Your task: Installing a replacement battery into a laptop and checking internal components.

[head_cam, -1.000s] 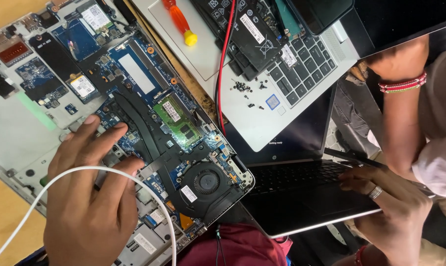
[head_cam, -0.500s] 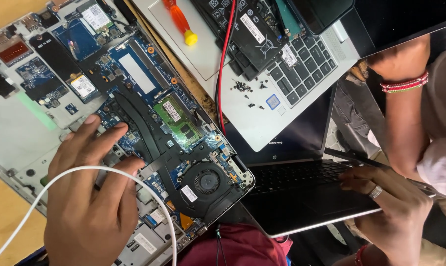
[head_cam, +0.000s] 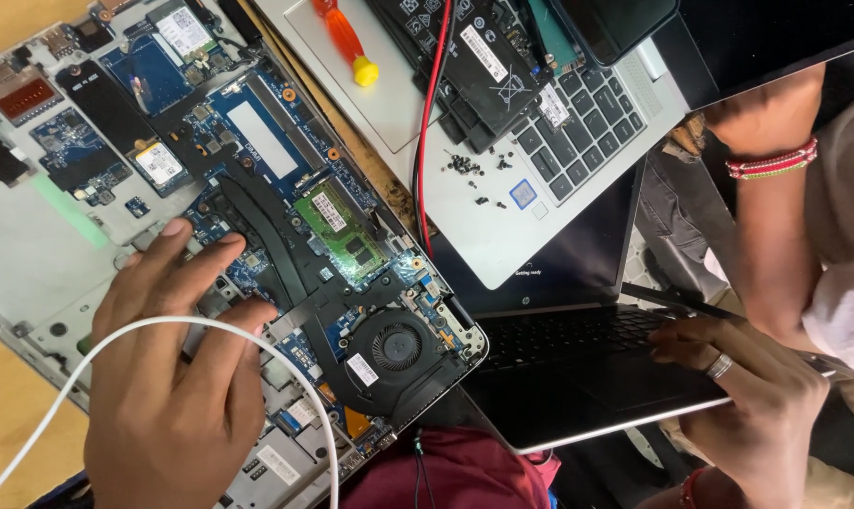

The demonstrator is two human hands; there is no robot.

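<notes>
Resting flat, the left hand (head_cam: 167,377) covers the opened laptop's motherboard (head_cam: 257,188).

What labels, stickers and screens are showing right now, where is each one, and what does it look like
Green memory module, middle of the opened laptop: white rectangular label.
Cooling fan, lower right of that board: small white sticker beside it.
Black battery, lying on the silver laptop: white rectangular label.
Black laptop screen, right of centre: dark, with faint white text.
Left hand rests on the board; no packages visible.
</notes>
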